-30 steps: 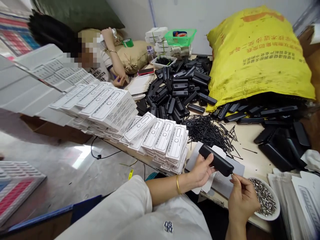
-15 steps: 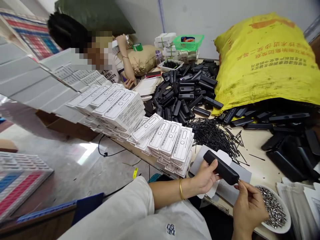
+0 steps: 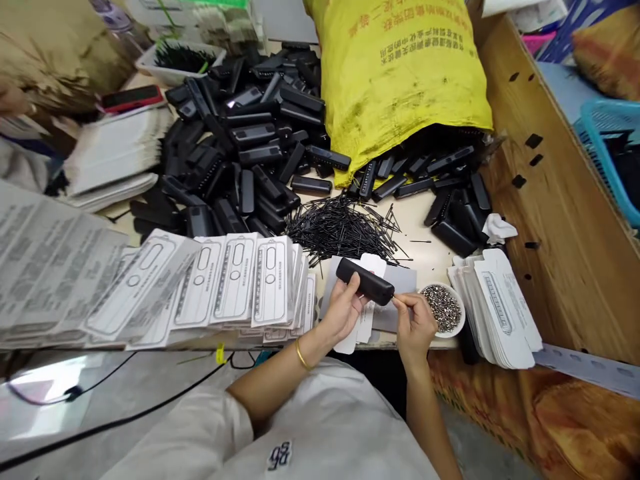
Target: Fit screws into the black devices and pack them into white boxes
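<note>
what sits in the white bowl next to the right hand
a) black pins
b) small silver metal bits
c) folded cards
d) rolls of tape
b: the white bowl just right of the right hand is heaped with small silver metal bits, while the black pins lie loose on the table.
</note>
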The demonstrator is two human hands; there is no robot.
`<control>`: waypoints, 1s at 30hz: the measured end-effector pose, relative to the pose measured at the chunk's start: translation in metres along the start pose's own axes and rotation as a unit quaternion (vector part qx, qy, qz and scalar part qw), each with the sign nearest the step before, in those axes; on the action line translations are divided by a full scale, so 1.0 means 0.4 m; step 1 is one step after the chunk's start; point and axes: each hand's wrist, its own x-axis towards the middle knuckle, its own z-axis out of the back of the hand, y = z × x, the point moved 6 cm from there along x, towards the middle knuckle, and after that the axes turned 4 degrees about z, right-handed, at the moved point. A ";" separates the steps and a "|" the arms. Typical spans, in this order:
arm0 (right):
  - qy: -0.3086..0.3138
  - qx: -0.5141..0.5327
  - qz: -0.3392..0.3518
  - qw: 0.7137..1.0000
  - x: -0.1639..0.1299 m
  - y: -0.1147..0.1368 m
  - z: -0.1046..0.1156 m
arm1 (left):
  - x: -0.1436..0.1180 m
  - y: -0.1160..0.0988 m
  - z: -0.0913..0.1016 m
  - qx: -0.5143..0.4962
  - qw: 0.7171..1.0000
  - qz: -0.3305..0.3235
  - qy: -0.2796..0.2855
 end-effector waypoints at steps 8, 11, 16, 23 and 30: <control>-0.051 0.054 -0.058 0.996 -0.059 -0.030 -0.028 | -0.026 -0.023 -0.019 0.030 1.000 0.001 -0.002; -0.093 0.057 -0.078 0.991 -0.058 -0.053 0.027 | -0.065 -0.055 -0.044 0.065 0.994 -0.073 0.047; -0.185 0.016 -0.132 0.974 -0.055 -0.105 0.142 | -0.055 0.007 -0.087 0.339 0.921 -0.091 0.167; -0.027 -0.060 -0.111 0.992 0.006 -0.114 0.115 | 0.084 -0.020 -0.108 0.393 0.908 -0.144 0.009; 0.142 -0.107 -0.011 0.984 0.075 -0.073 -0.001 | 0.093 -0.068 -0.125 0.539 0.814 -0.214 0.026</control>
